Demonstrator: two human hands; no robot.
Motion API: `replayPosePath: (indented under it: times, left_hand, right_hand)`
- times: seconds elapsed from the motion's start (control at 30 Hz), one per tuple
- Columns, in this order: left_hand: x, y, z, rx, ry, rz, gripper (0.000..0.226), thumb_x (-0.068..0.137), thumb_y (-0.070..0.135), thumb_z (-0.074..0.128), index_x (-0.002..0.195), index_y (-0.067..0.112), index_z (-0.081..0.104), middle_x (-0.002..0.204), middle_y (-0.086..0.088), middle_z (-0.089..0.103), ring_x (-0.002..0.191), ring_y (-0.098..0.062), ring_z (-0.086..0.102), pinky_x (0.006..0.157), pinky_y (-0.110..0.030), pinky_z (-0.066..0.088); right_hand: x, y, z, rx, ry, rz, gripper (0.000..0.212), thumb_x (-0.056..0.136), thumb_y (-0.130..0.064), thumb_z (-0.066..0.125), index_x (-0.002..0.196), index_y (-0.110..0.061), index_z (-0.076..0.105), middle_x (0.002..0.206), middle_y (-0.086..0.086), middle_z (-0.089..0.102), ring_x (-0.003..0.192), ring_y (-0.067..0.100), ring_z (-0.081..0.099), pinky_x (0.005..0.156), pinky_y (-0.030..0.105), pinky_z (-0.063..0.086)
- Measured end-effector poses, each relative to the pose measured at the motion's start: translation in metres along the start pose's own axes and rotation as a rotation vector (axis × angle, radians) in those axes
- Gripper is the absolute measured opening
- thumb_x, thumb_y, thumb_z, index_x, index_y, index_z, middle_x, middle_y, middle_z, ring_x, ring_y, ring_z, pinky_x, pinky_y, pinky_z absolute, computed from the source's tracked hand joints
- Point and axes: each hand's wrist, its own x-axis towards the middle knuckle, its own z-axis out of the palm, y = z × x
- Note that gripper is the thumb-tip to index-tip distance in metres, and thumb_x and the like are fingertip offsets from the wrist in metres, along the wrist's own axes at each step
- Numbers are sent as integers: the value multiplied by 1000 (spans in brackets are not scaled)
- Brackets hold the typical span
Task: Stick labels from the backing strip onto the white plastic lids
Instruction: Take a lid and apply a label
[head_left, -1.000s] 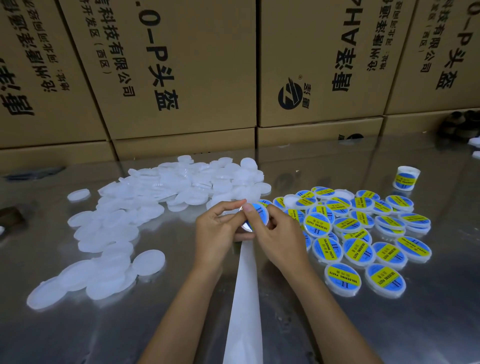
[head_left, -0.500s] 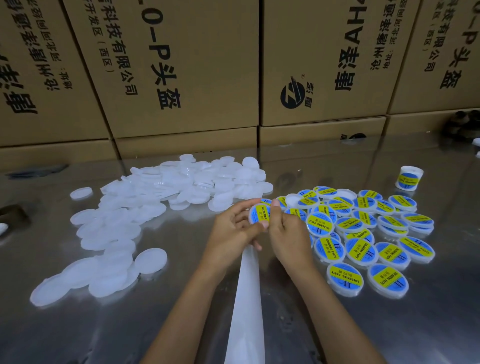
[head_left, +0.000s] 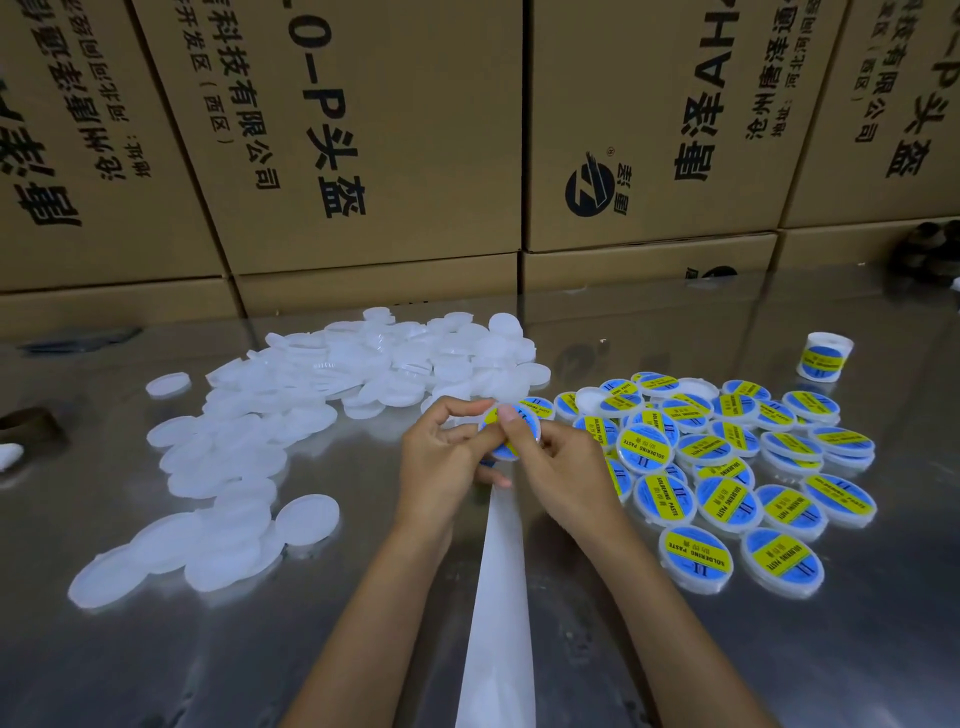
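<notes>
Above the table's middle, both hands hold one white lid (head_left: 511, 451) with a blue and yellow label on it. My left hand (head_left: 447, 457) grips the lid from the left, its thumb lying across the label. My right hand (head_left: 558, 467) pinches the lid's right side, fingers curled. A white backing strip (head_left: 501, 597) runs from under the hands down to the frame's bottom edge. Several plain white lids (head_left: 291, 415) lie heaped at the left. Several labelled lids (head_left: 727, 467) lie spread at the right.
The work surface is a shiny metal table (head_left: 857, 649). Brown cardboard boxes (head_left: 363, 156) with black print stand in a wall along its far edge. A small labelled tub (head_left: 826, 358) stands alone at the far right. A dark object (head_left: 26, 421) sits at the left edge.
The labelled lid has turned in my fingers, and my left thumb now lies across its label. Both hands stay at the same spot above the strip.
</notes>
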Motion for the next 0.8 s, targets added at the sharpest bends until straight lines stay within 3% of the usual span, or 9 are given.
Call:
replayPosePath:
  times: [0.1,0.2,0.3,0.4,0.5,0.6,0.8]
  left_hand:
    - [0,0,0,-69,39,-5,20,87,7,76,98,-2,62,80,-15,75,59,-23,71,51,-26,57]
    - [-1,0,-1,-88,73,-15,20,86,16,79,88,4,63,84,-19,75,68,-31,74,52,-28,57]
    - [0,2,1,-69,106,-11,22,88,21,77,80,7,61,76,-16,75,64,-27,74,49,-27,57]
    - [-1,2,2,-57,72,12,18,93,19,71,88,4,64,75,-16,75,62,-25,73,52,-27,58]
    - [-3,2,3,-31,-8,17,11,95,12,68,101,3,67,78,-15,76,64,-26,74,55,-24,57]
    - [-2,2,3,5,-73,4,14,93,3,67,107,7,66,82,-12,77,62,-21,73,56,-21,56]
    - [-2,2,-1,-47,-210,23,48,86,-12,68,123,15,53,95,-17,75,75,-22,74,62,-22,56]
  right_hand:
    - [-3,-2,-1,49,-48,-32,79,72,-81,54,67,-2,52,52,-8,31,49,6,29,48,22,25]
    - [-4,-3,-1,93,-83,-40,79,67,-80,60,71,0,57,56,-3,36,52,7,33,51,26,27]
    - [-5,-4,1,41,-91,-58,65,82,-67,60,72,-3,60,54,-6,38,51,6,34,53,27,29]
    - [-5,-4,1,-45,-34,-77,55,100,-49,44,59,-12,47,50,-6,39,51,10,38,55,34,32]
    - [-2,-2,-1,-52,20,-43,56,105,-40,37,53,-18,39,50,-5,42,54,16,43,59,37,35]
    - [-1,-2,-2,-28,47,-21,57,106,-39,35,56,-13,46,55,2,51,59,22,49,62,41,41]
    - [1,-3,-2,105,52,34,53,102,-47,43,56,-20,46,48,-12,47,51,3,42,55,23,33]
